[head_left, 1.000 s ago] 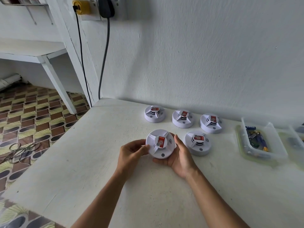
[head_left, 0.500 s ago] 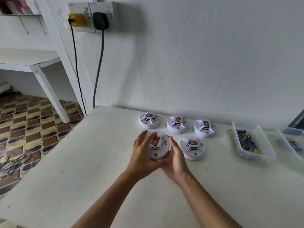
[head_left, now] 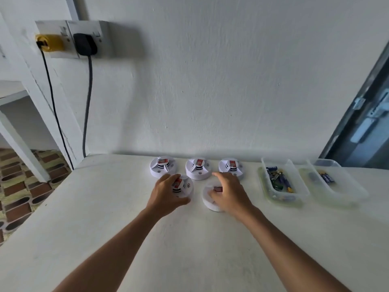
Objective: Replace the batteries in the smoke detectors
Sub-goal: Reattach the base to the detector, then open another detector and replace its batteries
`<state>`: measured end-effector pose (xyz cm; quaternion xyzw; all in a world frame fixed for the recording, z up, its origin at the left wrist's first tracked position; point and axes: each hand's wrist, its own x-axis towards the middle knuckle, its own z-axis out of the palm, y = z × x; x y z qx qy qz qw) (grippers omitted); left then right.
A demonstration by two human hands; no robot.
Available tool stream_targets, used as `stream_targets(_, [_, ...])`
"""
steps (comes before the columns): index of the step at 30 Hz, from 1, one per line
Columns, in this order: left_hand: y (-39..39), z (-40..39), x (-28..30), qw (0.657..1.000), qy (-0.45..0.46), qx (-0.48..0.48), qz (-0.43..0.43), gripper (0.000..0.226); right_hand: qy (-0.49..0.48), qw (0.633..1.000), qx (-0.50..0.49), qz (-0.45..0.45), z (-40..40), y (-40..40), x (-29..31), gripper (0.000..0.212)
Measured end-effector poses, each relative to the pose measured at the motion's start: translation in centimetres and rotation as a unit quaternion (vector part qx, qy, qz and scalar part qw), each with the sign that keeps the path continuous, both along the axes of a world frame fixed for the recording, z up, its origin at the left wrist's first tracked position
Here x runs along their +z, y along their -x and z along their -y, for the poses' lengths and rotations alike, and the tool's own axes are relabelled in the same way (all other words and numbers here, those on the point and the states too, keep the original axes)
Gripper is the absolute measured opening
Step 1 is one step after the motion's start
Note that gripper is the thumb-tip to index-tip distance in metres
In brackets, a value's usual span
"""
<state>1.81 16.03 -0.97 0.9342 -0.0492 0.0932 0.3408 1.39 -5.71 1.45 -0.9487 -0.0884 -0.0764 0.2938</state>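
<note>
Five white round smoke detectors with red labels lie on the white table (head_left: 105, 207). Three form a back row by the wall: left (head_left: 163, 166), middle (head_left: 197, 168) and right (head_left: 231, 166). My left hand (head_left: 166, 193) grips the front left smoke detector (head_left: 186, 186), which rests on the table. My right hand (head_left: 229, 192) lies over the front right smoke detector (head_left: 210, 200), fingers curved around it; that detector looks blurred. A clear tub (head_left: 265, 184) to the right holds several batteries (head_left: 281, 179).
A second clear tub (head_left: 345, 186) with a few batteries (head_left: 326, 178) stands at the far right. Two cables (head_left: 88, 106) hang from a wall socket (head_left: 71, 39) down behind the table's left corner. A tiled floor (head_left: 21, 186) lies beyond the table's left edge.
The detector held up in both hands has come down onto the table under my left hand. My right hand let go of it and moved right onto the front right detector.
</note>
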Motion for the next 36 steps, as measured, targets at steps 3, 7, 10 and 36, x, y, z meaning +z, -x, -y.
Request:
stream_targets(3, [-0.4, 0.6, -0.9, 1.000, -0.003, -0.009, -0.012, 0.085, 0.045, 0.999, -0.004, -0.018, 1.1, 0.2, -0.9, 0.068])
stream_targets(7, [-0.5, 0.6, -1.7, 0.999, -0.012, -0.004, -0.035, 0.090, 0.093, 0.994, 0.014, -0.059, 1.0, 0.2, -1.8, 0.080])
stream_targets(10, [-0.5, 0.7, -1.6, 0.999, -0.010, -0.003, -0.040, 0.090, 0.125, 0.990, 0.020, -0.061, 1.0, 0.0, -1.9, 0.074])
stream_targets(36, [-10.6, -2.2, 0.4, 0.987, -0.110, 0.073, -0.090, 0.073, 0.112, 0.990, 0.089, -0.006, -3.6, -3.9, 2.8, 0.060])
